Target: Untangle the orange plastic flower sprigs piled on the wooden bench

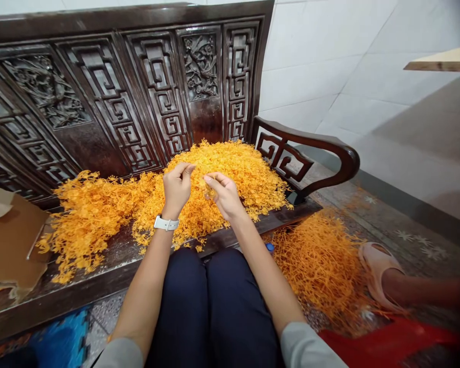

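Note:
My left hand (177, 188), with a white watch (166, 223) on its wrist, is raised over the pile with thumb and fingers pinched together. Whatever sits in that pinch is too small to make out. Close to its right, my right hand (224, 194) has its fingers curled round a small yellow-orange plastic flower piece (210, 191), mostly hidden by the fingers. A gap separates the two hands. Beneath and behind them a large heap of yellow-orange plastic flower pieces (249, 174) covers the right part of the dark wooden bench (117, 273). A smaller heap (95, 214) spreads to the left.
An opened cardboard box (13, 240) stands at the bench's left. The curved armrest (329, 148) rises at the right. Orange stringy scraps (318, 260) lie on the floor, beside another person's sandalled foot (381, 271). Something red (398, 337) is at lower right, a blue mat (61, 337) lower left.

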The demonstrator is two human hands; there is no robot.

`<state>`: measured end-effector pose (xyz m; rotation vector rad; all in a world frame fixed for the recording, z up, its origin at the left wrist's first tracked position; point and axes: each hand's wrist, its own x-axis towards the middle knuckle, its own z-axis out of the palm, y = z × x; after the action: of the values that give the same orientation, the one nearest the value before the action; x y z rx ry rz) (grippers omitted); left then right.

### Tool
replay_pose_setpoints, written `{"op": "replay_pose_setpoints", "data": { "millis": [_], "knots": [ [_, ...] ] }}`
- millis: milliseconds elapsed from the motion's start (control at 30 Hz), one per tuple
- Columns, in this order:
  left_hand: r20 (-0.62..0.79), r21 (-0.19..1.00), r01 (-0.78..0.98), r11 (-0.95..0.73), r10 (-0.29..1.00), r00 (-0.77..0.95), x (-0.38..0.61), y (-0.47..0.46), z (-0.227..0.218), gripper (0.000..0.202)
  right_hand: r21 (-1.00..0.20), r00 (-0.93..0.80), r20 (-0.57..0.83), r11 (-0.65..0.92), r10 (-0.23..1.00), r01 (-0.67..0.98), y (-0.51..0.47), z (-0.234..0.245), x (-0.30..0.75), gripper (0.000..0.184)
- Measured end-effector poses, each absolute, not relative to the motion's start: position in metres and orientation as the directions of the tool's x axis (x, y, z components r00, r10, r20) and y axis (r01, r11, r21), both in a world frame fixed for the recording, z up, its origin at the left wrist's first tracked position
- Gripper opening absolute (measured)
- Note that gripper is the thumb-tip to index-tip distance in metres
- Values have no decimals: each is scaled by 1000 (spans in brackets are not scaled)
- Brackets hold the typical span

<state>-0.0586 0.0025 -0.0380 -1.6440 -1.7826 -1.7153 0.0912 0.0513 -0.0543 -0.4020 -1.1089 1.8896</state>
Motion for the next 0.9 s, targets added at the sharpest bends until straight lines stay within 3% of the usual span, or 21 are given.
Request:
{"op": "replay_pose_setpoints", "data": {
  "millis": [100, 233, 367, 433, 500, 567, 600, 633, 667, 700, 733, 767, 800, 833, 900],
  "knots": [
    [756, 596, 783, -181, 456, -470, -70, 1, -43, 24, -880, -658, 138, -213, 740, -425, 47, -56, 96, 39],
    [746, 633, 764, -121, 359, -561, -87, -1, -47, 20, -933, -863, 68, -275, 500, -233, 41, -56, 102, 44],
    [703, 696, 709, -115, 314, -639, -115, 1, -48, 23, -954, -958, 46, -271, 283, -126, 32, -47, 120, 46],
    [643, 757, 653, -36, 216, -734, -136, -1, -49, 29, -969, -986, 164, -181, 40, -168, 25, -36, 139, 46],
    [597, 794, 606, 42, 133, -791, -153, -7, -52, 35, -952, -902, 299, -37, -312, -303, 20, -22, 160, 35],
    [614, 769, 636, 66, 199, -764, -156, -14, -56, 29, -885, -734, 341, 62, -587, -461, 20, -7, 175, 16],
    [640, 724, 686, 77, 296, -709, -150, -17, -57, 25, -850, -680, 354, 83, -643, -520, 23, -1, 177, 10],
    [665, 638, 765, 95, 434, -608, -141, -18, -56, 23, -821, -683, 402, 89, -609, -563, 29, 2, 176, 7],
    [676, 513, 852, 105, 563, -476, -129, -17, -55, 24, -802, -737, 485, 95, -470, -589, 36, 4, 171, 14],
    [672, 393, 914, 103, 646, -362, -116, -16, -52, 28, -798, -798, 558, 116, -225, -591, 44, 3, 162, 30],
    [659, 288, 952, 103, 700, -275, -102, -13, -48, 31, -811, -806, 582, 154, 105, -565, 51, -1, 152, 47],
    [639, 201, 973, 110, 739, -215, -88, -9, -44, 32, -834, -715, 547, 206, 435, -512, 57, -5, 141, 61],
    [604, 131, 985, 112, 779, -169, -75, -5, -40, 31, -862, -561, 491, 276, 667, -426, 60, -11, 131, 67],
    [552, 74, 992, 103, 824, -127, -63, -1, -38, 29, -874, -412, 475, 364, 778, -321, 60, -17, 123, 67],
    [408, -6, 999, 39, 912, -34, -42, 5, -38, 24, -805, -275, 591, 579, 758, -131, 48, -26, 117, 58]
  ]
}}
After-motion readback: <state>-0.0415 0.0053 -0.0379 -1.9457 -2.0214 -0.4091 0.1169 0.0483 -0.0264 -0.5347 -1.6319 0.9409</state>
